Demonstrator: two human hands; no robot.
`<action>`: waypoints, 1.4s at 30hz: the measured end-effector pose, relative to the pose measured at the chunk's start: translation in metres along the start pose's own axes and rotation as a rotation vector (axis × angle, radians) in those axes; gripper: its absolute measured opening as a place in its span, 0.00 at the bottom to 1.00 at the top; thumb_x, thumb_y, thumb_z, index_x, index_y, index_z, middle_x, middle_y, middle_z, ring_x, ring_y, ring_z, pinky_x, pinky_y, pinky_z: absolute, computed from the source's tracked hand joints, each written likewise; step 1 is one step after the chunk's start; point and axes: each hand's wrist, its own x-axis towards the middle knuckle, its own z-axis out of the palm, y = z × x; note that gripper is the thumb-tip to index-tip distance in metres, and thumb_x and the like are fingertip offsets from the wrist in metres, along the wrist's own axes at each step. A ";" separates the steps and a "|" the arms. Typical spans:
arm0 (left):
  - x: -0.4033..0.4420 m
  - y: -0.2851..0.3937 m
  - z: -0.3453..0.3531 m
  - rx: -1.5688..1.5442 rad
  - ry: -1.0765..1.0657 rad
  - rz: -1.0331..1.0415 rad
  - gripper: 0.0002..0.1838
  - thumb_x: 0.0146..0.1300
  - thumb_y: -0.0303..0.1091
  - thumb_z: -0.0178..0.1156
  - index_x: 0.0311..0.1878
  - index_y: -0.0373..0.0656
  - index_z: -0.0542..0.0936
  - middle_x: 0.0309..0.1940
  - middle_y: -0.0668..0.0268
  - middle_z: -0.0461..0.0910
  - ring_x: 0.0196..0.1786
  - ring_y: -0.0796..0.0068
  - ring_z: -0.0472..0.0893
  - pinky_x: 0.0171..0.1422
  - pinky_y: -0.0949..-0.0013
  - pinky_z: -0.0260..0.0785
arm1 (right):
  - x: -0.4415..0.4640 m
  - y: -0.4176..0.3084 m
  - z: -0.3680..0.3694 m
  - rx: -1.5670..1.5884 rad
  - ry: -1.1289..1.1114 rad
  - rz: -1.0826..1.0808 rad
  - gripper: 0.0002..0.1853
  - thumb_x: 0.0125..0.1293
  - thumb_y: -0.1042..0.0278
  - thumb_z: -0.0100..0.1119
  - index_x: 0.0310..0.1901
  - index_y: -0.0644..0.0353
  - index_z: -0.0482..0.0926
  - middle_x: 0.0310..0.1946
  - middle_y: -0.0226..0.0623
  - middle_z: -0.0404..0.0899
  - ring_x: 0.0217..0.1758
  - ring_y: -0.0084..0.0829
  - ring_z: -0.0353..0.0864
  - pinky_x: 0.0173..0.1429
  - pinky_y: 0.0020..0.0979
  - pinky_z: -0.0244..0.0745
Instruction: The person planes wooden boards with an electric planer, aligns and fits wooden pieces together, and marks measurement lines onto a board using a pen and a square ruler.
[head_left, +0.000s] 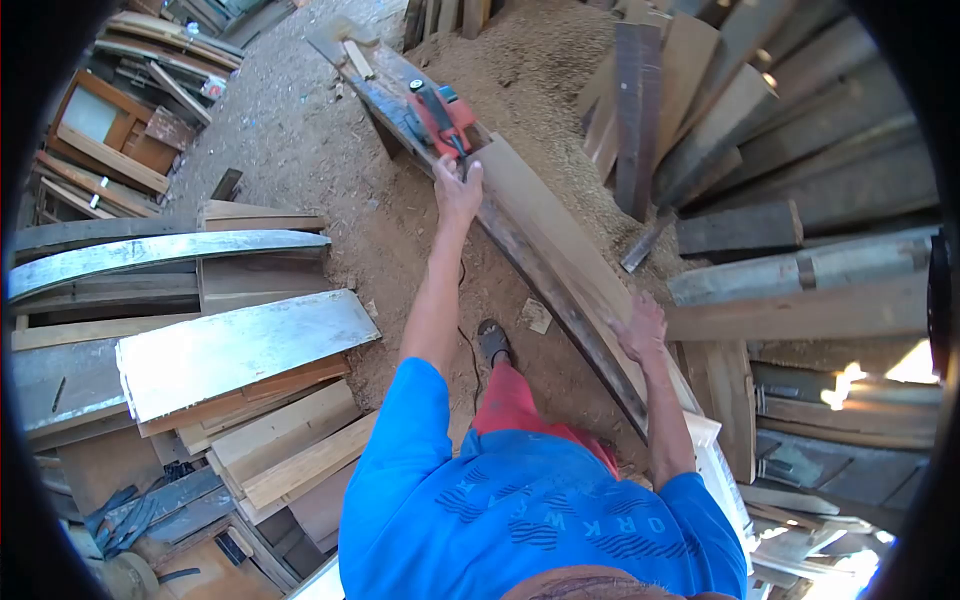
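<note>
A red and black electric hand planer (440, 118) rests on the far part of a long wooden bench (385, 85). My left hand (458, 190) is just behind the planer, beside its dark power cord, with finger and thumb apart. I cannot see it gripping anything. A long pale board (555, 215) lies along the bench. My right hand (640, 328) lies on the near part of this board, fingers spread.
Stacked planks (290, 440) and a white-faced board (245, 355) are on the left. Timber (640, 120) leans on the right beside a sawdust pile (530, 80). The cord (470, 345) trails on the ground near my foot (493, 342). A small offcut (357, 60) sits past the planer.
</note>
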 end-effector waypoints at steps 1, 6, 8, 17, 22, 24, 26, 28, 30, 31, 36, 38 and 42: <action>0.032 -0.011 -0.001 -0.004 0.015 -0.015 0.43 0.62 0.46 0.71 0.69 0.25 0.63 0.65 0.33 0.72 0.69 0.45 0.76 0.74 0.55 0.67 | 0.021 -0.028 0.004 -0.043 -0.003 -0.047 0.51 0.59 0.40 0.70 0.80 0.52 0.57 0.77 0.54 0.58 0.78 0.58 0.59 0.81 0.58 0.52; 0.136 -0.033 -0.009 0.117 -0.040 -0.162 0.46 0.60 0.47 0.71 0.70 0.23 0.62 0.66 0.31 0.71 0.71 0.46 0.75 0.74 0.58 0.67 | 0.076 -0.094 0.066 -0.117 0.126 -0.067 0.61 0.55 0.37 0.73 0.83 0.47 0.46 0.80 0.55 0.47 0.81 0.60 0.48 0.82 0.61 0.42; 0.170 -0.058 0.001 0.091 -0.095 -0.160 0.46 0.59 0.47 0.72 0.69 0.23 0.62 0.65 0.32 0.72 0.69 0.45 0.76 0.73 0.58 0.68 | 0.082 -0.094 0.079 -0.137 0.172 -0.070 0.61 0.54 0.37 0.74 0.83 0.47 0.47 0.80 0.54 0.46 0.80 0.60 0.47 0.81 0.61 0.43; 0.212 -0.031 0.018 0.295 -0.014 -0.484 0.20 0.52 0.31 0.74 0.48 0.36 0.83 0.42 0.54 0.86 0.41 0.64 0.87 0.42 0.60 0.80 | 0.085 -0.092 0.084 -0.148 0.200 -0.062 0.60 0.53 0.38 0.75 0.82 0.47 0.49 0.78 0.54 0.47 0.79 0.60 0.48 0.80 0.63 0.43; 0.173 -0.050 -0.046 -0.624 0.092 -0.470 0.09 0.57 0.25 0.65 0.41 0.42 0.78 0.29 0.69 0.77 0.24 0.72 0.78 0.29 0.65 0.75 | 0.081 -0.088 0.087 -0.137 0.241 -0.114 0.60 0.54 0.37 0.74 0.82 0.47 0.49 0.78 0.55 0.48 0.79 0.60 0.48 0.79 0.64 0.44; 0.141 -0.033 -0.093 -0.703 0.218 -0.445 0.11 0.60 0.20 0.61 0.43 0.45 0.74 0.28 0.71 0.74 0.23 0.76 0.76 0.27 0.70 0.72 | 0.083 -0.087 0.084 -0.138 0.237 -0.118 0.60 0.54 0.37 0.74 0.82 0.47 0.49 0.78 0.55 0.48 0.78 0.60 0.48 0.79 0.63 0.44; 0.099 -0.006 -0.149 -0.650 0.335 -0.434 0.10 0.60 0.21 0.61 0.43 0.44 0.75 0.29 0.71 0.75 0.24 0.78 0.76 0.28 0.70 0.72 | 0.084 -0.088 0.083 -0.132 0.244 -0.125 0.59 0.55 0.37 0.73 0.82 0.48 0.50 0.77 0.56 0.50 0.78 0.60 0.50 0.79 0.63 0.45; 0.042 -0.003 -0.204 -0.584 0.315 -0.387 0.10 0.62 0.22 0.61 0.46 0.43 0.76 0.31 0.70 0.76 0.28 0.77 0.77 0.33 0.72 0.73 | 0.084 -0.084 0.087 -0.125 0.275 -0.157 0.59 0.55 0.37 0.73 0.82 0.48 0.51 0.77 0.56 0.51 0.76 0.60 0.52 0.78 0.62 0.48; -0.024 -0.005 -0.249 -0.449 0.342 -0.374 0.09 0.62 0.23 0.60 0.45 0.44 0.75 0.29 0.74 0.74 0.27 0.82 0.75 0.32 0.75 0.70 | 0.083 -0.081 0.089 -0.133 0.289 -0.177 0.59 0.54 0.37 0.73 0.82 0.48 0.51 0.77 0.56 0.50 0.76 0.60 0.52 0.77 0.61 0.48; -0.055 -0.008 -0.270 -0.335 0.375 -0.416 0.10 0.61 0.23 0.60 0.45 0.44 0.75 0.29 0.74 0.74 0.26 0.82 0.74 0.30 0.75 0.69 | 0.087 -0.082 0.091 -0.138 0.304 -0.184 0.59 0.54 0.37 0.74 0.82 0.48 0.51 0.77 0.57 0.50 0.76 0.60 0.52 0.77 0.61 0.48; -0.215 -0.060 -0.365 -0.019 0.528 -0.705 0.09 0.58 0.24 0.58 0.42 0.44 0.75 0.23 0.75 0.72 0.21 0.83 0.72 0.23 0.75 0.64 | 0.119 -0.095 0.059 -0.021 0.198 -0.225 0.50 0.64 0.35 0.63 0.79 0.59 0.57 0.74 0.56 0.63 0.76 0.56 0.61 0.79 0.56 0.50; -0.273 -0.087 -0.395 0.110 0.547 -0.874 0.11 0.58 0.26 0.59 0.45 0.42 0.78 0.27 0.73 0.76 0.25 0.83 0.73 0.28 0.73 0.67 | 0.153 -0.094 0.067 0.075 0.206 -0.155 0.45 0.70 0.37 0.58 0.77 0.62 0.59 0.73 0.57 0.65 0.75 0.57 0.63 0.79 0.54 0.53; -0.385 -0.162 -0.431 0.297 0.610 -0.980 0.18 0.56 0.27 0.61 0.52 0.42 0.79 0.29 0.71 0.77 0.27 0.79 0.75 0.31 0.71 0.68 | 0.188 -0.094 0.104 -0.071 0.255 -0.063 0.37 0.77 0.41 0.49 0.74 0.65 0.65 0.70 0.61 0.70 0.73 0.58 0.68 0.77 0.52 0.60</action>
